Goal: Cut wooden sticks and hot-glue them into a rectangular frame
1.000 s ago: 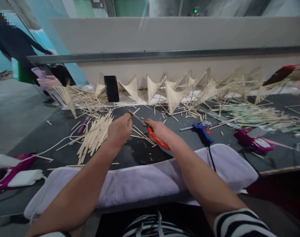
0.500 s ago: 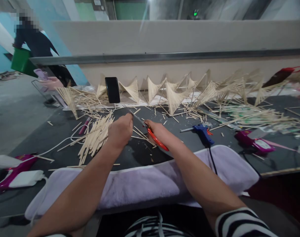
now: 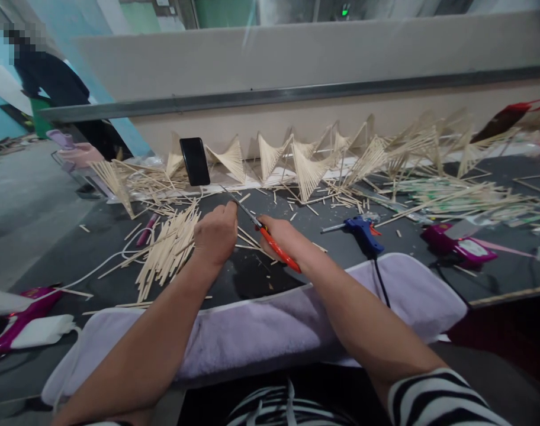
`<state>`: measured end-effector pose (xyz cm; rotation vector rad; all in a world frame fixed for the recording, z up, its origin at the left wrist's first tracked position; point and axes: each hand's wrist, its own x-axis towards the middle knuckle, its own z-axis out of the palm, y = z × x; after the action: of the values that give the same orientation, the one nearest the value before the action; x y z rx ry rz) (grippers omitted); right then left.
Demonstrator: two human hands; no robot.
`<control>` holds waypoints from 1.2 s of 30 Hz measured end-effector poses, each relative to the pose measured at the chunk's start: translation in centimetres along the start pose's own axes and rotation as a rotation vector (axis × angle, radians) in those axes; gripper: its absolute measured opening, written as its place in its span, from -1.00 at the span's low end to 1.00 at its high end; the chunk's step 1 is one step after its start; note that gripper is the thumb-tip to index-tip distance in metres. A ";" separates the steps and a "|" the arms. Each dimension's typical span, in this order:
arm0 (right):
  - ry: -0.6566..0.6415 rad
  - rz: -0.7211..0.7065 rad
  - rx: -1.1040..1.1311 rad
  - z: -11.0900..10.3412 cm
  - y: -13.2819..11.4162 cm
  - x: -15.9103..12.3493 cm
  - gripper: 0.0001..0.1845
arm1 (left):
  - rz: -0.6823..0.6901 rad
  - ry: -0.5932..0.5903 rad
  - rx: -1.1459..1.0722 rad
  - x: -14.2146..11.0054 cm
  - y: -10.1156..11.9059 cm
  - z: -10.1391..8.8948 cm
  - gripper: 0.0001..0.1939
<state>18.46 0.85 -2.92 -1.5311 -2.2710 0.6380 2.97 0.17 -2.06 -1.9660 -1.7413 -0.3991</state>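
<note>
My right hand (image 3: 281, 236) is wrapped round the red handles of a pair of scissors (image 3: 279, 251). Their thin metal blades point away and to the left. Close beside the blades, my left hand (image 3: 217, 232) is closed with its fingertips pressed together; whatever it pinches is hidden. A loose pile of thin wooden sticks (image 3: 170, 248) lies on the dark table just left of my left hand. More sticks lie on the table under and between my hands.
Fan-shaped stick models (image 3: 308, 171) line the back, with a black phone (image 3: 194, 161) upright among them. A blue glue gun (image 3: 362, 234) lies to the right. Lilac padding (image 3: 252, 331) covers the front edge. A person (image 3: 52, 77) stands at far left.
The view has shifted slightly, and the person at the far left appears further left. My hands keep nearly the same pose, with the scissors still in my right hand.
</note>
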 end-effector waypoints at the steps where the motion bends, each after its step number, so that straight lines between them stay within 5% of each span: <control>1: 0.016 -0.008 -0.009 0.2 0.1 0.1 -0.62 | -0.002 -0.006 0.004 0.0 0.0 0.0 -0.72; 7: 0.110 -0.061 -0.092 1.3 0.9 0.4 -0.64 | -0.014 -0.010 0.001 -0.2 -0.1 -0.2 -0.70; 14: 0.069 -0.064 -0.194 1.0 0.6 0.3 -0.50 | -0.053 -0.058 -0.099 -0.1 -0.7 -0.3 -0.72; 22: 0.033 -0.105 -0.074 0.3 0.9 -0.3 -0.62 | -0.080 -0.106 -0.250 0.4 -1.4 0.0 -0.73; 27: 0.092 -0.150 -0.155 -0.3 0.8 -0.6 -0.64 | -0.032 -0.222 -0.765 1.3 -3.2 0.4 -0.79; 32: 0.081 -0.225 -0.108 -0.9 0.7 -0.9 -0.62 | -0.228 -0.572 -1.430 1.4 -4.3 -0.3 -0.84; 36: 0.078 -0.277 -0.003 -0.9 1.0 -0.7 -0.56 | -0.301 -0.685 -1.658 1.2 -4.3 -0.8 -0.81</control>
<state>19.94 0.64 -2.74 -1.1893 -2.3649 0.4881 -1.02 1.03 -0.09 -3.0753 -2.4163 -1.9553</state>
